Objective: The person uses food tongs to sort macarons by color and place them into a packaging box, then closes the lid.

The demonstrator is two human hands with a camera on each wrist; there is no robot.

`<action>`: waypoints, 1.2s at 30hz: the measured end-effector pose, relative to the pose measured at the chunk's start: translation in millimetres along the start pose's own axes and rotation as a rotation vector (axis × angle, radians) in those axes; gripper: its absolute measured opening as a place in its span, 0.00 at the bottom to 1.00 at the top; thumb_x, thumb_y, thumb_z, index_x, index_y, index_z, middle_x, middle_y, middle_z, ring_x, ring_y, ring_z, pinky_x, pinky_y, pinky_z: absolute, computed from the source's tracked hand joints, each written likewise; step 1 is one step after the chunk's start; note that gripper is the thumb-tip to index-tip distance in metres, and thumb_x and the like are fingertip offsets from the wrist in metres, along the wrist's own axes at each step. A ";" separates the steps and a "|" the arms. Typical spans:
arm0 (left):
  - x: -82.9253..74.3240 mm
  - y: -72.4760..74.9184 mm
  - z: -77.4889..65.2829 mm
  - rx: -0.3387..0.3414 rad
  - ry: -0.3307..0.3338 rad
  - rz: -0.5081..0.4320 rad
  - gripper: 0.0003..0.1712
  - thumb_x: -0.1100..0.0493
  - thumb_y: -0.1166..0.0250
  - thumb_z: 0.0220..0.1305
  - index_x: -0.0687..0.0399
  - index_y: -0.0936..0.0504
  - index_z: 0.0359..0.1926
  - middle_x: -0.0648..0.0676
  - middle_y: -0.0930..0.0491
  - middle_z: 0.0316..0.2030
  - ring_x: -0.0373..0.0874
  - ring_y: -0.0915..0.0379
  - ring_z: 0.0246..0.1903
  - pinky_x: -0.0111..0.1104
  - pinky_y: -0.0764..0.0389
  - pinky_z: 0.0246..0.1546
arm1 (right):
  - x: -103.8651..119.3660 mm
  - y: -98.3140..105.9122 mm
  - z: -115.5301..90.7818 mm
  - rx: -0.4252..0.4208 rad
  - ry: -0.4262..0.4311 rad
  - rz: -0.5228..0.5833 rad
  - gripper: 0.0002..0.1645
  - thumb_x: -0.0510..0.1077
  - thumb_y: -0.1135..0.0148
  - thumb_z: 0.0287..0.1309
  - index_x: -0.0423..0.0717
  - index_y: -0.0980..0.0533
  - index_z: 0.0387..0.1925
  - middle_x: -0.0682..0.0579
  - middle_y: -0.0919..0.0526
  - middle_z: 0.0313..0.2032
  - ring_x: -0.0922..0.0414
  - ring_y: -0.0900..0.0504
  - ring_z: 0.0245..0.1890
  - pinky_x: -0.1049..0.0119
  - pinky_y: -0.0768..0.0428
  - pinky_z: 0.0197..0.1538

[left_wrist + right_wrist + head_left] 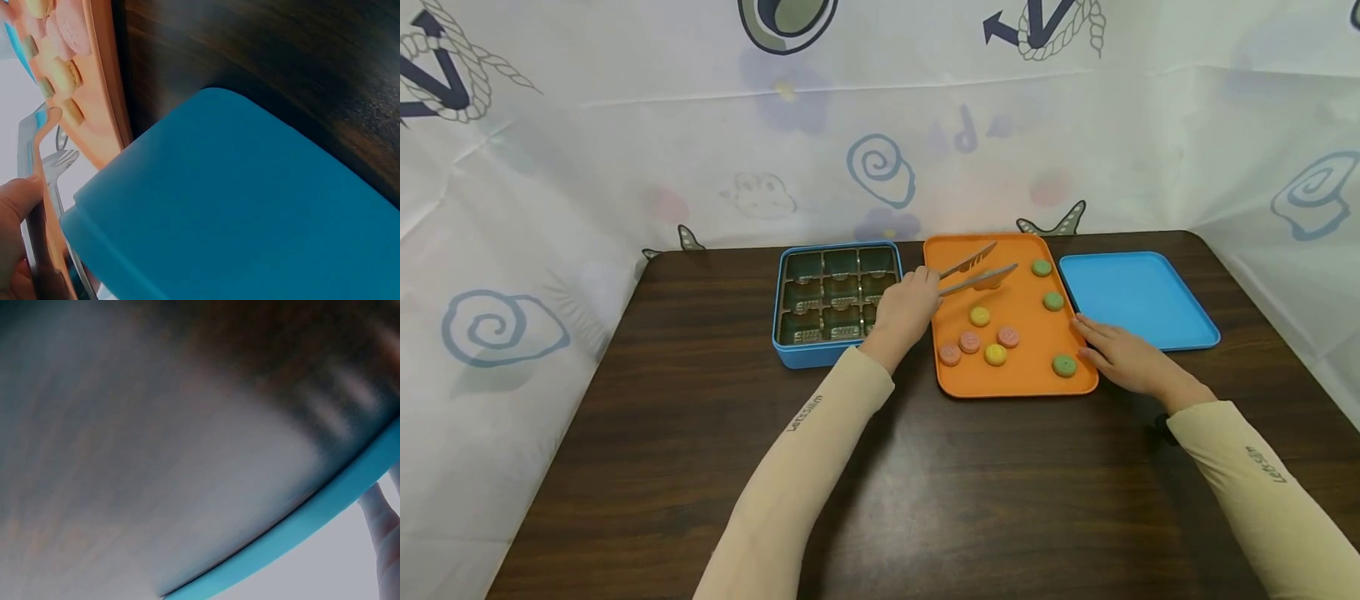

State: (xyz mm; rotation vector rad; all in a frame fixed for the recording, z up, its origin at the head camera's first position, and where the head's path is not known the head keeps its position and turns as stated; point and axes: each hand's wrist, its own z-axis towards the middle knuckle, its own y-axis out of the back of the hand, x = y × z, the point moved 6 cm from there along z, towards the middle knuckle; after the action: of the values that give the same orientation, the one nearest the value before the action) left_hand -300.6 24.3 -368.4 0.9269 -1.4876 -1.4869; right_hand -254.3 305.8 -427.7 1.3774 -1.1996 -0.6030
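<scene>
While the left hand (910,307) grips the tongs (977,281) over the orange tray (1022,385), their two metal ends stand apart, nothing between them. Left fingers curled round the tongs, thumb against one arm. Right hand (1123,358): fingers extended, a little spread, tips at the tray's right rim.

Handling, judged by eye: macarons (979,316) probably light, with a brittle shell that a hard squeeze might crack; real or toy, cannot tell. Smooth tops likely slippery under metal. Best hold: low across the round side, both ends level, gentle pressure. Tongs seem springy and stiff, easiest held mid-arm.

Looks: eight macarons lie on the orange tray, small, round, pastel. Three green down the right side; two yellow and three pink grouped left of them, toward the near edge. Left wrist view shows a rough band of filling on one yellow side.

Around them: box (820,358) left of the orange tray, its insert (840,304) divided into nine wells. Blue tray (1142,300) just to the right. All on a dark desk (962,500).
</scene>
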 end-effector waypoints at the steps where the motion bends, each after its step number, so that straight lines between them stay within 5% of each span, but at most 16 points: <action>1: -0.5 -0.5 1.1 0.007 0.002 -0.002 0.23 0.47 0.49 0.72 0.56 0.31 0.60 0.54 0.27 0.51 0.44 0.25 0.46 0.30 0.18 0.38 | 0.1 0.0 -0.2 -0.001 0.004 0.006 0.37 0.53 0.57 0.72 0.35 0.49 0.72 0.33 0.47 0.71 0.31 0.46 0.69 0.36 0.45 0.68; 7: -6.7 -5.2 5.2 0.045 0.011 -0.007 0.24 0.47 0.49 0.72 0.54 0.32 0.61 0.53 0.26 0.52 0.43 0.26 0.49 0.30 0.18 0.40 | 1.0 -0.4 -0.4 0.003 0.005 0.019 0.37 0.53 0.57 0.72 0.34 0.49 0.72 0.32 0.47 0.71 0.31 0.46 0.69 0.36 0.45 0.68; 36: -12.6 -9.2 2.2 -0.011 0.003 -0.046 0.16 0.49 0.47 0.71 0.52 0.26 0.53 0.51 0.23 0.46 0.42 0.22 0.43 0.30 0.17 0.36 | -2.1 -1.7 0.7 0.018 -0.025 0.023 0.38 0.54 0.59 0.73 0.36 0.51 0.73 0.33 0.49 0.72 0.31 0.48 0.70 0.36 0.46 0.68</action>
State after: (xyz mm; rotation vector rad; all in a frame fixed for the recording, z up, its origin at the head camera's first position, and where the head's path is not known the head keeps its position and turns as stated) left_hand -298.1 36.4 -378.1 0.9624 -1.4635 -1.5238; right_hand -255.1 307.0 -430.0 1.3728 -1.2424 -0.5956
